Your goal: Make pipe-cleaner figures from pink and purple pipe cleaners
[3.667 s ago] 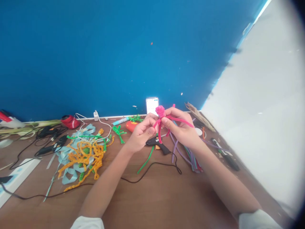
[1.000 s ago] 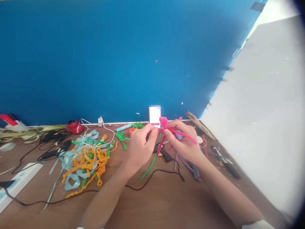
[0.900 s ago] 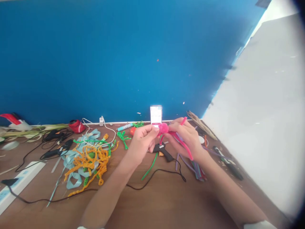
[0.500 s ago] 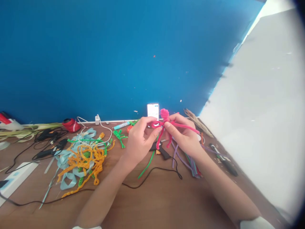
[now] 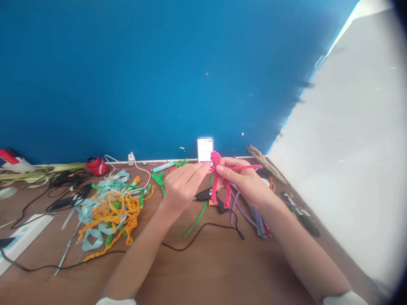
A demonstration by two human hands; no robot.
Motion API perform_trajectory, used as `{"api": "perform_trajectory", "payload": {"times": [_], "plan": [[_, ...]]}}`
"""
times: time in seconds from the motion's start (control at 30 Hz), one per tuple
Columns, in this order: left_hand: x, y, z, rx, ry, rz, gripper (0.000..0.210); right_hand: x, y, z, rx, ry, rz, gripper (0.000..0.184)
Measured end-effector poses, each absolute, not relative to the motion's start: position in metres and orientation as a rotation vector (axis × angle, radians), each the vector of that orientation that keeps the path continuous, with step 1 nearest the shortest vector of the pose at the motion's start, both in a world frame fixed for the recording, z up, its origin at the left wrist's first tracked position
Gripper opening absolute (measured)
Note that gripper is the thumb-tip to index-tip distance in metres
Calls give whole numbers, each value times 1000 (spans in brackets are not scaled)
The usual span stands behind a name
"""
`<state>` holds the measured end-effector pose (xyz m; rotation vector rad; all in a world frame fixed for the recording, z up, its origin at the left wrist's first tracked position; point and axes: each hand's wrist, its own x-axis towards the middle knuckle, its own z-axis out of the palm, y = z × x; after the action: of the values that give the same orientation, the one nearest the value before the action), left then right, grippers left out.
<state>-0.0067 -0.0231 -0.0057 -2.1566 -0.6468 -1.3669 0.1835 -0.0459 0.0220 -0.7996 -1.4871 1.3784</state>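
Note:
A pink pipe-cleaner figure (image 5: 215,158) with a coiled round head and two looped legs hangs in the air between my hands. My right hand (image 5: 243,176) pinches its middle between thumb and fingers, and a straight pink strand sticks out to the right past the fingers. On the figure's left side, my left hand (image 5: 184,182) has its fingers closed at the pink strand there; the fingertips are partly hidden by the back of the hand. Behind the figure a lit phone (image 5: 205,149) leans upright against the wall.
A black glue gun (image 5: 205,195) with its cord lies beneath my hands. Orange pipe cleaners (image 5: 119,212) and light-blue ribbon (image 5: 93,239) are heaped at left. A green pipe-cleaner figure (image 5: 158,179), purple pipe cleaners (image 5: 251,218), a power strip (image 5: 27,239) and a dark-handled tool (image 5: 307,222) surround them.
My left hand has turned over, its back now facing me, with the left pink loop no longer visible. The pink figure has shifted slightly down and left.

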Motion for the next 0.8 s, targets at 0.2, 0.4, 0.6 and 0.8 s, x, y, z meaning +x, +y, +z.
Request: {"api": "perform_trajectory", "payload": {"times": [0.2, 0.4, 0.6, 0.8], "plan": [[0, -19, -9, -2080, -853, -1269, 7, 179, -48, 20, -896, -1646, 939, 21], [5, -27, 0, -2551, -1320, -1510, 28, 185, -41, 15, -931, -1861, 392, 13], [5, -35, 17, -3299, -1635, -2340, 34, 188, -37, 2, -910, -1919, -23, 19], [7, -35, 11, -3012, -1607, -2314, 30, 185, -36, 4, -889, -1856, 91, 12]]}}
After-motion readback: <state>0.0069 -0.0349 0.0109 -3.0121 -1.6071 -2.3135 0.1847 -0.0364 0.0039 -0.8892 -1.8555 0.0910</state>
